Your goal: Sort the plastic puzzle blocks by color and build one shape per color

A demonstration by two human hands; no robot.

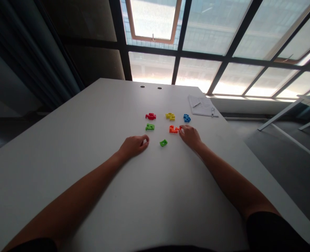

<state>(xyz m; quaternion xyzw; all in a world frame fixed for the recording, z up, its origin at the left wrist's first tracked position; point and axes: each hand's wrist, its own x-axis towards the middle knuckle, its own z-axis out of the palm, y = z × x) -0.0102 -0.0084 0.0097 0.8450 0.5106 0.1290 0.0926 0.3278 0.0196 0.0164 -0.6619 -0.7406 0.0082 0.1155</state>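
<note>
Several small plastic pieces lie on the white table (134, 196). A red piece (150, 116), a yellow piece (170, 116) and a blue piece (187, 118) form the back row. Nearer are a green piece (150, 127) and an orange piece (173, 129). A smaller green piece (163, 142) lies closest to me. My right hand (190, 135) has its fingertips pinched on the right end of the orange piece. My left hand (134, 144) rests on the table, left of the smaller green piece, thumb and forefinger curled into a ring with nothing visible between them.
Sheets of paper (202, 105) lie at the back right of the table, with a pen (196, 104) on them and another pen (212, 112) at their right edge. Two round holes are near the far edge. A white-legged table stands beyond at the right.
</note>
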